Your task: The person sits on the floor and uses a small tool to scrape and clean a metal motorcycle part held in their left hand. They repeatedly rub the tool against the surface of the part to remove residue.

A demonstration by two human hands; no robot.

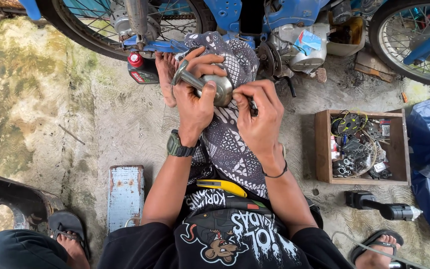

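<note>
My left hand [193,94] grips a dull grey metal part [210,85] with a tube-like stem and a rounded body, held above my patterned trouser leg [230,144]. My right hand [260,112] pinches a small dark tool against the rounded end of that part. A dark watch sits on my left wrist and a thin black band on my right. A yellow utility knife [223,186] lies in my lap. My bare foot [165,74] rests on the ground beside the part.
A blue motorbike [255,20] stands across the top, wheels at left and right. A red-capped dark bottle [140,69] sits under it. A wooden box of small parts [359,145] is at right, a black tool [381,206] below it, a rusty metal block [125,194] at left. Another person's sandalled foot [68,234] shows bottom left.
</note>
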